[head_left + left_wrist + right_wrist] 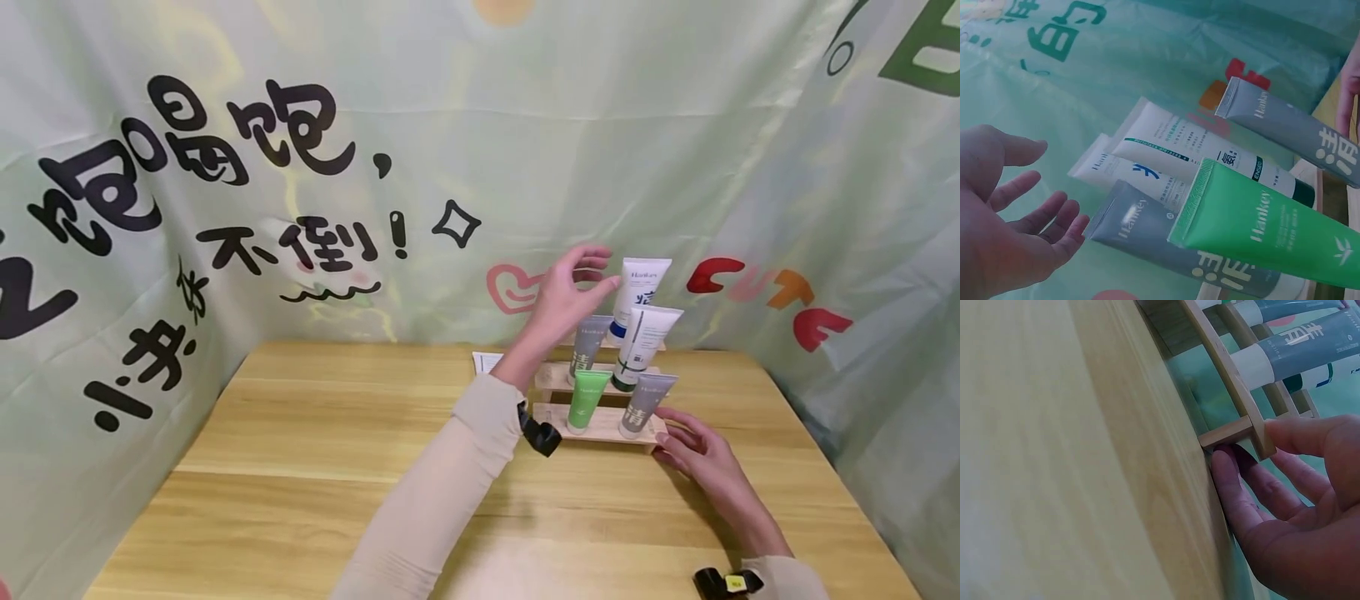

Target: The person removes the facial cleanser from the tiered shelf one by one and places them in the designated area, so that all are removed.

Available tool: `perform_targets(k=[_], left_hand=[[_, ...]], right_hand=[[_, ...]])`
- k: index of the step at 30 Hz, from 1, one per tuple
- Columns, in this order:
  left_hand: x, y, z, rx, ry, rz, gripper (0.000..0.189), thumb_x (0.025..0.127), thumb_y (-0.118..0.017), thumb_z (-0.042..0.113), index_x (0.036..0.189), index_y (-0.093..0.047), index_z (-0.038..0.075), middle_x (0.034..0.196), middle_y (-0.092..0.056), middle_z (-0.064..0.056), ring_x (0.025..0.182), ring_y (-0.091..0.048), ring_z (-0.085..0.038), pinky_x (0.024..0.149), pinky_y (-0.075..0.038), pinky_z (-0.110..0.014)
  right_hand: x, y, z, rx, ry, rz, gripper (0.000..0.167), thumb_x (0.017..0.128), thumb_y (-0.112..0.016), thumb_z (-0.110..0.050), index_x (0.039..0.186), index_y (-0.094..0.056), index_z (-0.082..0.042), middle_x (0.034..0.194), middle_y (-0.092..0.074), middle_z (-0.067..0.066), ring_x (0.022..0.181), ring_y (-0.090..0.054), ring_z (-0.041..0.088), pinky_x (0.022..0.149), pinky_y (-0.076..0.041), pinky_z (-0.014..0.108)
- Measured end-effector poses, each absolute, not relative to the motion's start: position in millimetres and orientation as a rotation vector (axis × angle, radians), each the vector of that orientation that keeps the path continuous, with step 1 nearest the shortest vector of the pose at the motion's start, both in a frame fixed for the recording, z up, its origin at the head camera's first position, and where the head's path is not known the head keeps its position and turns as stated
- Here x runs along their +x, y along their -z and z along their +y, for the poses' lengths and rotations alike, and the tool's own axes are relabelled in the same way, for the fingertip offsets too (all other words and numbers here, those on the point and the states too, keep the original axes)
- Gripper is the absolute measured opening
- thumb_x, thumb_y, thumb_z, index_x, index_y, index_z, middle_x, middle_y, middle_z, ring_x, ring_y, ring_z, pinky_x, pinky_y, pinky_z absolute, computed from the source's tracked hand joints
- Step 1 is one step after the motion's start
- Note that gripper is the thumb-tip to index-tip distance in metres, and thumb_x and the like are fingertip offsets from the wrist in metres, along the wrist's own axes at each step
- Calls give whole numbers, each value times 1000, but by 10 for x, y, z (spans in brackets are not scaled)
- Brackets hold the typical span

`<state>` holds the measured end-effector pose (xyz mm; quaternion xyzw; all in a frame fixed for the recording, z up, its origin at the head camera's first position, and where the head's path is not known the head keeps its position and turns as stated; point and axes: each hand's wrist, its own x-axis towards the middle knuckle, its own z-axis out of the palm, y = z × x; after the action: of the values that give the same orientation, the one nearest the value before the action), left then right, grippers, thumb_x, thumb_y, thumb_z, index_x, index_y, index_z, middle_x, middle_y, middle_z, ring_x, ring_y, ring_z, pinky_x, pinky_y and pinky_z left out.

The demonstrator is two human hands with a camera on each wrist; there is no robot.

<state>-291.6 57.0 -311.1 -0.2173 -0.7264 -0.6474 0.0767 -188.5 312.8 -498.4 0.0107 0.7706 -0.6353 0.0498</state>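
Note:
On the table stands a tiered wooden rack holding several cream tubes cap-down. The lowest tier bears a green tube and a grey tube. Behind them are another grey tube and a white tube with a dark green cap. A white tube with a blue cap stands at the back. Beside that tube is my left hand, fingers loosely bent and holding nothing; the left wrist view shows a gap to the tubes. My right hand pinches the rack's lower right end.
A white printed sheet lies at the rack's back left. Wood-grain table extends left and in front. A printed cloth hangs around the back and sides.

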Motion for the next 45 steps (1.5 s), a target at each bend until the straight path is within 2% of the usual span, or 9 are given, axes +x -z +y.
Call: perform_targets(k=[2, 6, 11, 16, 23, 30, 35, 42, 45], left_hand=[[-2957, 3094, 632, -628, 1914, -2245, 39, 94, -75, 11, 131, -63, 9, 126, -65, -12, 113, -64, -25, 85, -54, -20], [-3043, 3111, 729, -590, 1866, -2357, 40, 94, -76, 14, 131, -63, 14, 126, -66, -8, 113, -63, -22, 85, -53, -20], [-3147, 3143, 809, -605, 1835, -2422, 37, 94, -75, 12, 130, -64, 12, 121, -68, -8, 108, -64, -19, 86, -52, -18], [-3221, 3152, 834, -671, 1800, -2518, 37, 95, -75, 12, 129, -61, 10, 114, -68, -5, 102, -63, -15, 81, -53, -18], [-3273, 3133, 856, -673, 1532, -2675, 27, 97, -74, 17, 121, -63, 11, 109, -68, -1, 98, -63, -11, 77, -53, -19], [-3296, 3118, 965, -771, 1543, -2629, 18, 97, -73, 11, 112, -65, 8, 105, -67, 0, 94, -63, -9, 75, -52, -14], [-3317, 3138, 870, -746, 1704, -2476, 20, 96, -72, 5, 114, -66, 3, 107, -68, -7, 96, -65, -17, 78, -53, -15], [-3297, 3057, 562, -606, 1917, -2294, 30, 95, -72, 4, 124, -63, 0, 114, -67, -12, 103, -65, -25, 83, -55, -21], [-3258, 3041, 403, -595, 1927, -2240, 31, 96, -72, 6, 125, -63, 2, 118, -67, -12, 107, -65, -26, 87, -56, -25]], right_hand=[[-1869, 4999, 3125, 46, 1937, 2343, 61, 103, -65, -24, 152, -40, 2, 141, -57, 19, 105, -64, -2, 89, -58, 26], [-1833, 5041, 3125, 73, 1963, 2314, 62, 103, -65, -22, 152, -38, 4, 134, -62, 8, 105, -64, -1, 88, -58, 26], [-1813, 5066, 3126, 97, 1994, 2279, 63, 102, -66, -21, 152, -38, 5, 126, -66, -3, 104, -65, 0, 88, -58, 26], [-1830, 5062, 3114, 118, 1987, 2287, 62, 102, -66, -22, 153, -39, 3, 128, -65, 1, 104, -65, 0, 88, -58, 26], [-1888, 5034, 3095, 59, 1982, 2304, 59, 103, -65, -26, 152, -42, -2, 137, -59, 14, 106, -65, 2, 90, -57, 26], [-1821, 5009, 3184, 78, 2043, 2266, 53, 102, -66, -21, 149, -47, -4, 122, -65, -5, 104, -66, 1, 88, -58, 25], [-1819, 5011, 3190, 65, 2049, 2266, 53, 102, -66, -20, 149, -48, -4, 117, -66, -11, 104, -66, 1, 89, -57, 25], [-1860, 5000, 3151, 40, 1974, 2306, 63, 103, -65, -24, 153, -38, 4, 135, -62, 10, 108, -64, -1, 90, -57, 26], [-1868, 4989, 3142, 55, 1978, 2309, 63, 103, -65, -24, 153, -38, 4, 136, -61, 12, 108, -64, -1, 91, -57, 26]])
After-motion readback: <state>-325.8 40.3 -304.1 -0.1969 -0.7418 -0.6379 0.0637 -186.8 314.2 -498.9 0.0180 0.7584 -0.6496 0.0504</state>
